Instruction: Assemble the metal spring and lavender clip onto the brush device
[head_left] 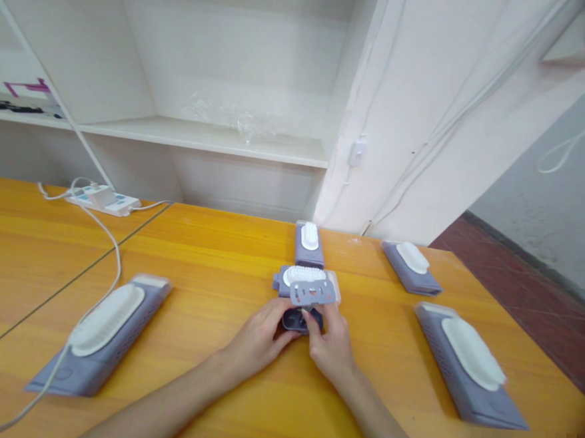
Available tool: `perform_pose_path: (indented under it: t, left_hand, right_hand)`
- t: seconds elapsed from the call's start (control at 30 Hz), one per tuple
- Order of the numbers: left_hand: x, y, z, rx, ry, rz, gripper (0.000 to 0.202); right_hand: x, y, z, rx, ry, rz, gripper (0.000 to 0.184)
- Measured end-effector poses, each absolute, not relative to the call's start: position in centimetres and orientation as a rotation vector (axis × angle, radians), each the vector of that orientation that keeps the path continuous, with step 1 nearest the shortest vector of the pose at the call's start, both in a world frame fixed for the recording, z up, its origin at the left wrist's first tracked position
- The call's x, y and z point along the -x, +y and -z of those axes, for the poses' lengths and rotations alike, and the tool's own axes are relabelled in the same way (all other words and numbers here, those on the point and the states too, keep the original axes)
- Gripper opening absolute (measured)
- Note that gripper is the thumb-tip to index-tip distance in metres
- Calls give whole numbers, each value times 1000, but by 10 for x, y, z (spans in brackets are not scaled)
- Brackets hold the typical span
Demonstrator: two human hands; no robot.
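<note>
In the middle of the table, my left hand is closed on the left side of a small dark oval case, with the thumb along its near edge. My right hand closes on the right side of the case, its thumb reaching into the hollow. A grey flat panel with several cutouts stands up just behind the fingers; whether it is joined to the case I cannot tell. Behind it lies a grey-purple box with a white bristled oval piece on top, partly hidden by the panel.
More grey-purple boxes bearing white oval pieces lie at the left, the right, the far right and the back. A white cable runs over the left box from a power strip. Shelving stands behind the table.
</note>
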State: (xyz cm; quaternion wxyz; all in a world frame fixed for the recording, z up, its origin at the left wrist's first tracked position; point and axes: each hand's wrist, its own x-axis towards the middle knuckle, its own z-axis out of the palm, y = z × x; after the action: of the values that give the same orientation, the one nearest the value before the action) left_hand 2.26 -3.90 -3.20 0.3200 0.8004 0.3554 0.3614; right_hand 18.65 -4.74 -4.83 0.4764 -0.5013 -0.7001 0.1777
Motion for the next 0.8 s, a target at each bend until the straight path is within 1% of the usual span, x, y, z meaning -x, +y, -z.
perform_pose_path:
  t: [0.23,0.4,0.5,0.6,0.73,0.8]
  left_hand:
    - [-23,-39,32,-2079,952,-938,37]
    - [-23,-39,33,-2101,959,-967,33]
    - [-23,-39,32,-2115,956,-979,33]
    - [-23,-39,32,-2144,979,-960,37]
    - [-22,-37,34,-2176,1076,-943,49]
    - [-22,-36,36,-2136,1109,-943,51]
  right_hand:
    - [-184,-48,45,1244,-1743,-421,15]
    - [-185,-47,43,1249,-1758,-452,18]
    - [-186,-49,46,1200,-1739,-464,23]
    - [-187,-51,49,1191,-1726,-436,27]
    - [-186,-54,52,1241,-1715,-384,28]
    - [-186,-56,53,1246,-1695,-376,28]
